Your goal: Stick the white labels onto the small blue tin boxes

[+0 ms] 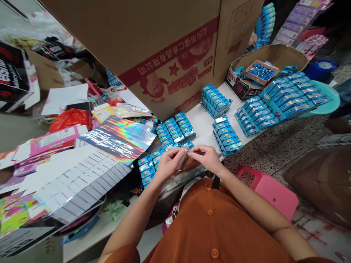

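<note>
Near the table's front edge, both hands pinch a thin, clear plastic bag (185, 165) between thumb and fingers. My left hand (170, 162) grips one side of its top edge, and my right hand (207, 157) the other. The bag hangs between them over my lap, and its lower part is hard to make out. Just beyond my fingers stand rows of small blue packs (173, 130). More blue packs (147, 168) lie to the left of my left hand, and a separate block of them (227, 135) sits beyond my right hand.
A tall cardboard carton (137, 47) stands on the white table (196, 115). At right are a cut-down box (241, 86) holding an orange tray (261, 72), fanned blue packs (290, 95) and a pink stool (270, 190). Printed card sheets (82, 182) are piled at left.
</note>
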Tool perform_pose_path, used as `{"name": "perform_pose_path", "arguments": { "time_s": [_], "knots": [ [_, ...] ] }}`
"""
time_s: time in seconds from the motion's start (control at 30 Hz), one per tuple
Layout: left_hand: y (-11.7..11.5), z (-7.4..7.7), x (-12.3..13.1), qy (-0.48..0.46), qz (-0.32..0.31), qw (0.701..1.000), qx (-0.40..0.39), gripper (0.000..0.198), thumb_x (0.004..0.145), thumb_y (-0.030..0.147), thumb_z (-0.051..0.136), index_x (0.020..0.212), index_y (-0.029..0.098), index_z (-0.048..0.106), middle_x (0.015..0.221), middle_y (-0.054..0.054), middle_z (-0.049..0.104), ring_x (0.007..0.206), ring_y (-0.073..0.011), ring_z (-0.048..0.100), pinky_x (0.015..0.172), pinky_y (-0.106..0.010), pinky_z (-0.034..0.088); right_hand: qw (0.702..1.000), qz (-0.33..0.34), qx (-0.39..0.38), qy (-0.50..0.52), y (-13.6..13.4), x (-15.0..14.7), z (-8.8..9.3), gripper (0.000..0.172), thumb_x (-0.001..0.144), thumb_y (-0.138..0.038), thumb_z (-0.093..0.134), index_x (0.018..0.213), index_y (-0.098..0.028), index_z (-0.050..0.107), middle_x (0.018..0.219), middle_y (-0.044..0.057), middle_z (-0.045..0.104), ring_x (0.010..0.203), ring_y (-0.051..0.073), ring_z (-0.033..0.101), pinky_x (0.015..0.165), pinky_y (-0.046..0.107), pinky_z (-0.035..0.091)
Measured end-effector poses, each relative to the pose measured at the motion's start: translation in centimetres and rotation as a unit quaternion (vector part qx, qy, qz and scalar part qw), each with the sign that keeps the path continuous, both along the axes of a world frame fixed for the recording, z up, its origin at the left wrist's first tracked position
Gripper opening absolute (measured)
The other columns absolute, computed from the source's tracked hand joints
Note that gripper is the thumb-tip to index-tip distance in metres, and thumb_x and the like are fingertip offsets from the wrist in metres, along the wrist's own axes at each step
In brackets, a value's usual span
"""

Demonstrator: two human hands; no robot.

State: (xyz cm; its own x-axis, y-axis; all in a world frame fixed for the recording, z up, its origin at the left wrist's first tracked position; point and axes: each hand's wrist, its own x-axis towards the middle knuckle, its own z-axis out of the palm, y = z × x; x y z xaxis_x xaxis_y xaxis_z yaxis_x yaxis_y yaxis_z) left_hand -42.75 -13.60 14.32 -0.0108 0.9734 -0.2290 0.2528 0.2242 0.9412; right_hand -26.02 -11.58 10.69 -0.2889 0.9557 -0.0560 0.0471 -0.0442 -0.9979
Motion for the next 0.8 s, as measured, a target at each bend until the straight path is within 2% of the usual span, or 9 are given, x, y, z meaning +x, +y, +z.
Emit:
{"name": "perform_pose_path", "arguments": {
  "time_s": [0.1,0.17,0.27,0.4,0.57,0.63,0.8],
  "knots": [
    [-0.2,-0.5,-0.1,0.009,0.025,1.000,0.007,0.031,0.080,0.044,0.060,0.086,0.018,0.075,0.088,-0.007,0.072,0.085,-0.0222,0.065,0.074,-0.030,0.049,0.983,-0.044,0.146,-0.101,-0.2,-0.2,0.3,0.019,0.082,-0.034,0.065,0.098,-0.026,0.071,0.094,0.003,0.070,0.089,0.020,0.062,0.085,0.034,0.046],
    [-0.3,-0.8,0.0,0.014,0.038,0.999,0.007,0.030,0.080,0.043,0.060,0.087,0.018,0.075,0.086,-0.006,0.072,0.082,-0.0215,0.065,0.072,-0.029,0.049,0.952,-0.043,0.245,-0.176,-0.3,-0.2,0.5,0.022,0.085,-0.031,0.061,0.106,-0.029,0.069,0.101,0.003,0.069,0.098,0.021,0.059,0.091,0.037,0.043],
    [-0.4,-1.0,0.2,0.011,0.050,0.999,0.007,0.028,0.080,0.041,0.061,0.085,0.017,0.075,0.084,-0.005,0.072,0.080,-0.0210,0.065,0.070,-0.029,0.049,0.910,-0.030,0.329,-0.249,-0.6,0.0,0.5,0.025,0.090,-0.029,0.055,0.111,-0.030,0.067,0.104,0.003,0.069,0.099,0.021,0.058,0.090,0.038,0.042],
    [-0.5,-1.1,0.6,-0.020,0.058,0.998,-0.011,0.029,0.078,0.040,0.062,0.089,0.017,0.075,0.087,-0.005,0.073,0.082,-0.0218,0.065,0.073,-0.029,0.050,0.872,-0.032,0.390,-0.294,-1.2,0.2,0.0,0.028,0.091,-0.026,0.053,0.115,-0.027,0.065,0.106,0.004,0.069,0.097,0.021,0.058,0.087,0.038,0.042],
    [-0.6,-1.0,0.9,-0.044,0.065,0.996,-0.048,0.034,0.078,0.042,0.063,0.094,0.014,0.074,0.092,-0.006,0.073,0.087,-0.0229,0.066,0.078,-0.029,0.050,0.827,-0.064,0.461,-0.315,-1.6,0.3,-0.3,0.023,0.089,-0.023,0.055,0.108,-0.021,0.067,0.105,0.005,0.071,0.091,0.020,0.061,0.084,0.036,0.044],
    [-0.7,-0.9,1.0,-0.046,0.066,0.995,-0.053,0.036,0.077,0.043,0.063,0.094,0.014,0.074,0.092,-0.006,0.073,0.086,-0.0229,0.066,0.077,-0.029,0.050,0.829,-0.068,0.460,-0.311,-1.7,0.4,-0.3,0.022,0.089,-0.023,0.056,0.107,-0.021,0.068,0.105,0.005,0.071,0.092,0.020,0.061,0.084,0.035,0.044],
    [-0.5,-0.9,1.1,-0.012,0.045,0.998,-0.033,0.035,0.079,0.045,0.061,0.090,0.014,0.075,0.091,-0.007,0.073,0.087,-0.0224,0.065,0.079,-0.029,0.049,0.856,-0.068,0.422,-0.292,-1.6,0.7,-0.3,0.017,0.088,-0.022,0.057,0.101,-0.020,0.068,0.102,0.004,0.071,0.093,0.018,0.060,0.085,0.035,0.043]
  ]
}}
